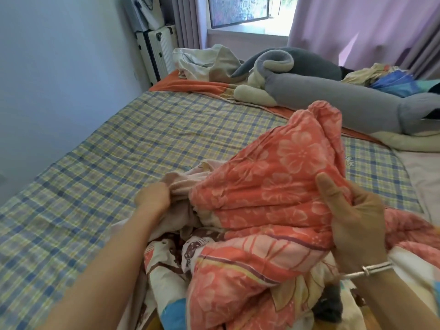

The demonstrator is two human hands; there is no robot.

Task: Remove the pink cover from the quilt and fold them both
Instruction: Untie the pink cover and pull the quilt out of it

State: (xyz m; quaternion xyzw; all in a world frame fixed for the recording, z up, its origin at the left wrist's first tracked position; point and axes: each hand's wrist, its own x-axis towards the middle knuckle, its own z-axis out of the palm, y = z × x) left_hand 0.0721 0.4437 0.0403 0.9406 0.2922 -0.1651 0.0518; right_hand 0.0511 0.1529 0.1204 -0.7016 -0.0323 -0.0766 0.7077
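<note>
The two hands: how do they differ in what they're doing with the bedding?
The left hand is bunched into a fist on pale pink cloth; the right hand grips the coral flowered quilt with its thumb upright. The left wrist is bare; the right wears a silver bracelet. Both are closed on fabric above the checked bed.

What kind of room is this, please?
Most likely a bedroom in a home. A bed with a plaid sheet fills most of the view, purple curtains hang at the window, and a long grey plush toy lies across the bed's far end.
</note>
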